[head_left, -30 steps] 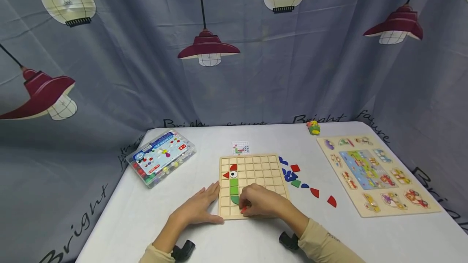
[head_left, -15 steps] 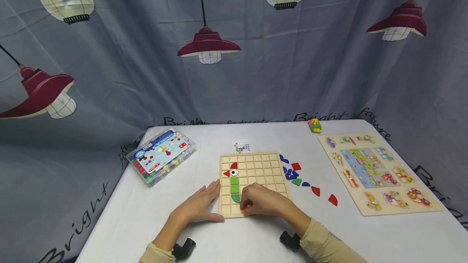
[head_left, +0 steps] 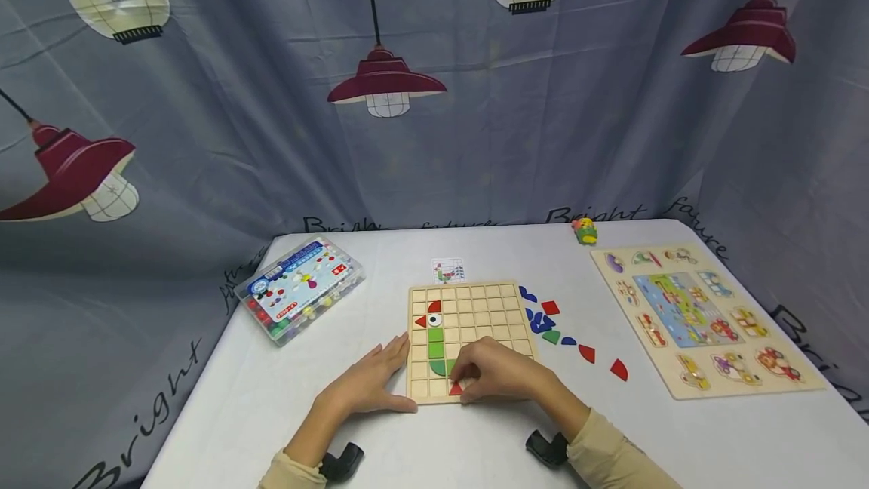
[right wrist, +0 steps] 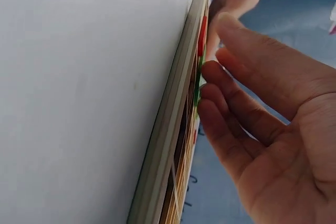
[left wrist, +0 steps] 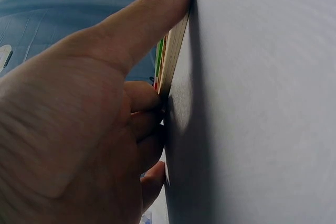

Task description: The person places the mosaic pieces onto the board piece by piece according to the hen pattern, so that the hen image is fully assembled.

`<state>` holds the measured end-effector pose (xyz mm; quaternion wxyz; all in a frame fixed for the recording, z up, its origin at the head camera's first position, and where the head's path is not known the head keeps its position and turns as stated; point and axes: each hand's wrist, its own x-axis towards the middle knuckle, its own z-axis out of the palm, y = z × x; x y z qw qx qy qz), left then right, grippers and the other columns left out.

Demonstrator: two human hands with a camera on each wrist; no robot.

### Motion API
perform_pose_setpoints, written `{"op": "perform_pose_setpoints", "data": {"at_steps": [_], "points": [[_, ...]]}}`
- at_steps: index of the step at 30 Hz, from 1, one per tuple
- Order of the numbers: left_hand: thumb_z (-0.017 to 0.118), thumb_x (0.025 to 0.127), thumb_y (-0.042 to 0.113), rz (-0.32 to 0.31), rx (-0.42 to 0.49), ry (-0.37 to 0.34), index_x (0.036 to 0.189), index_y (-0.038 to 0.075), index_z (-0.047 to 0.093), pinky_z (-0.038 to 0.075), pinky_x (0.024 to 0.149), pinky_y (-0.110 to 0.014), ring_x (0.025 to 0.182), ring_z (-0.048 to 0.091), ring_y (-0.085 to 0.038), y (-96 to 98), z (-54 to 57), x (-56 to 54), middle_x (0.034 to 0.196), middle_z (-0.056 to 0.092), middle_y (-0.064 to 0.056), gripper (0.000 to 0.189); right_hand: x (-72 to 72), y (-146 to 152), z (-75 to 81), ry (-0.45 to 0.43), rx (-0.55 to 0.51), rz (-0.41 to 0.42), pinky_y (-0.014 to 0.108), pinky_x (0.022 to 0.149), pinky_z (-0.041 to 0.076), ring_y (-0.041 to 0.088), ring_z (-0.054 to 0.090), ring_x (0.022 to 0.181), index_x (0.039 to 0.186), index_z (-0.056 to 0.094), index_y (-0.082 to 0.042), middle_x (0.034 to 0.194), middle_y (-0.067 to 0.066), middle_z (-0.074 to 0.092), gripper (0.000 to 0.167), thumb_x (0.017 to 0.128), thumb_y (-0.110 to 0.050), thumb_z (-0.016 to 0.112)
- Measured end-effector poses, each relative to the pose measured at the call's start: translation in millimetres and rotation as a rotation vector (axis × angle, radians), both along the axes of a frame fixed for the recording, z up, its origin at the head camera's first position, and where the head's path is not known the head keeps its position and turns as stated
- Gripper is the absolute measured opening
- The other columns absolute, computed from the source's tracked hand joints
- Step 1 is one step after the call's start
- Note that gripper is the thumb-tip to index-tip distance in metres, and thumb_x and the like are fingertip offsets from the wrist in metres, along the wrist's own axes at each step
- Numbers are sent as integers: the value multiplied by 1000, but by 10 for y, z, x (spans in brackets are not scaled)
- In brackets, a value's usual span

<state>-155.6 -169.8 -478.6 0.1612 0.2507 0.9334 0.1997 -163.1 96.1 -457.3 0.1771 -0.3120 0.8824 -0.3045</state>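
Observation:
A wooden grid board lies on the white table. One column holds a red quarter-round piece, a white eye tile, green squares and a green quarter-round. A red triangle sits in the front row. Beside that triangle is my right hand, fingers loosely bent over the board; in the right wrist view the thumb and fingertips stand apart with nothing between them. My left hand rests at the board's left edge, fingers extended and thumb at the near corner.
Loose blue, green and red pieces lie right of the board. A small picture card is behind it. Left stands a clear plastic case; right, a picture puzzle board and a small toy figure.
My right hand has shifted slightly right and let go of the red triangle, which now shows in the front row. A green piece beside the quarter-round is uncovered. My left hand stays put.

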Motion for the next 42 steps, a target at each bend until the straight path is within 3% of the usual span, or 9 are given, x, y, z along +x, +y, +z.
{"op": "perform_pose_setpoints", "data": {"at_steps": [6, 14, 21, 31, 42], "points": [[74, 72, 63, 16, -5, -16, 153, 3, 25, 19, 125, -47, 151, 22, -27, 5, 9, 3, 163, 21, -10, 112, -17, 146, 18, -74, -61, -77, 17, 78, 55, 6, 63, 83, 103, 75, -15, 95, -9, 72, 33, 72, -22, 86], [74, 72, 64, 16, -12, -17, 154, 4, 24, 19, 125, -46, 151, 21, -26, 12, -6, -4, 163, 20, -9, 113, -49, 305, -9, -12, -61, -104, 17, 70, 54, 8, 60, 80, 104, 74, -11, 91, -6, 70, 36, 71, -18, 86], [74, 72, 63, 7, -8, -5, 154, 3, 24, 19, 125, -47, 151, 22, -27, 9, 11, 8, 163, 20, -10, 113, -26, 475, 0, -45, -87, -154, 18, 70, 54, 11, 60, 81, 107, 73, -9, 89, -5, 69, 40, 70, -17, 86], [74, 72, 63, 5, -2, -2, 153, 2, 25, 20, 124, -47, 150, 23, -28, 2, 19, 7, 163, 21, -12, 113, -118, 996, -9, 43, -54, -222, 18, 68, 52, 8, 57, 79, 109, 70, -4, 87, -4, 66, 44, 70, -19, 86], [73, 71, 65, 2, -1, 6, 153, 2, 25, 20, 124, -47, 150, 23, -28, 9, -5, -7, 163, 22, -12, 114, -251, 1422, -152, 54, -24, -411, 17, 64, 48, 12, 53, 77, 106, 70, -6, 82, -2, 61, 44, 68, -22, 88]]}}
